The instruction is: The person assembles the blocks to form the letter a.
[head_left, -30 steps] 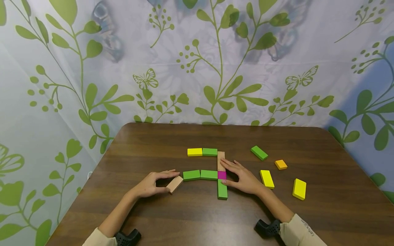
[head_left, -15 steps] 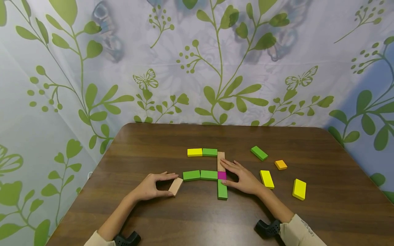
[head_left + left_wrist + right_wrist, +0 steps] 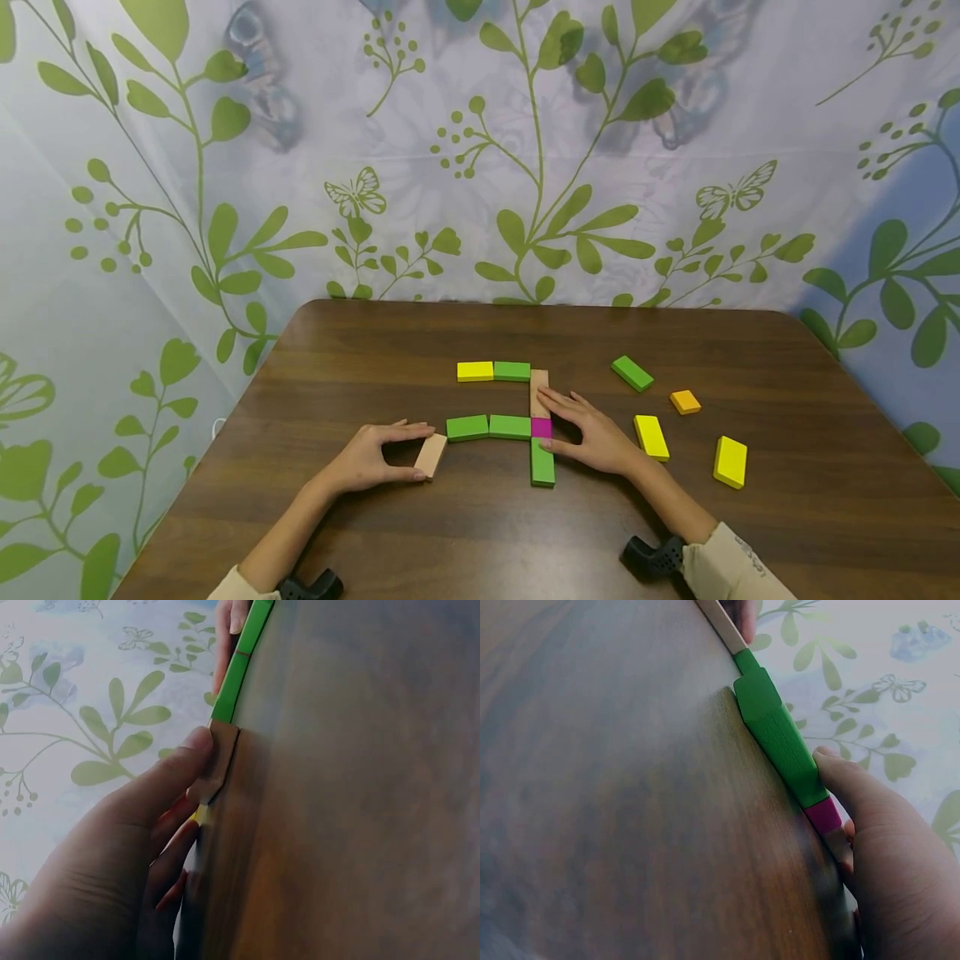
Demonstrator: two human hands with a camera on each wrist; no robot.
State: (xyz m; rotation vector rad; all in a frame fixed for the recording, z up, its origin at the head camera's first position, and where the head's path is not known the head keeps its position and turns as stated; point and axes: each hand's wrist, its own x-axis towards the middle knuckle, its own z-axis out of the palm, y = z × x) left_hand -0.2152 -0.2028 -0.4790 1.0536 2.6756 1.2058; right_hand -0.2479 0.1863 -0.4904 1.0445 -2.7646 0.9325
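My left hand (image 3: 367, 457) pinches a plain wooden block (image 3: 431, 456) between thumb and fingers, at the left end of a row of two green blocks. The wooden block lies slanted, its far corner right at the left green block (image 3: 467, 428). My right hand (image 3: 596, 432) rests over the right end of the row. Its fingertips touch another plain wooden block (image 3: 538, 393), and its thumb lies at the edge of a lengthwise green block (image 3: 542, 465). A magenta block (image 3: 541, 427) sits between those two. In the left wrist view, my left thumb presses the wooden block's side.
Behind the row, a yellow block (image 3: 476, 372) and a green block (image 3: 512, 372) lie end to end. To the right are a loose green block (image 3: 632, 373), a small orange block (image 3: 685, 402) and two yellow blocks (image 3: 650, 437) on the brown table (image 3: 480, 533).
My left hand has turned the wooden block steeper, its near end swinging toward me and to the right. The right hand has stayed in place.
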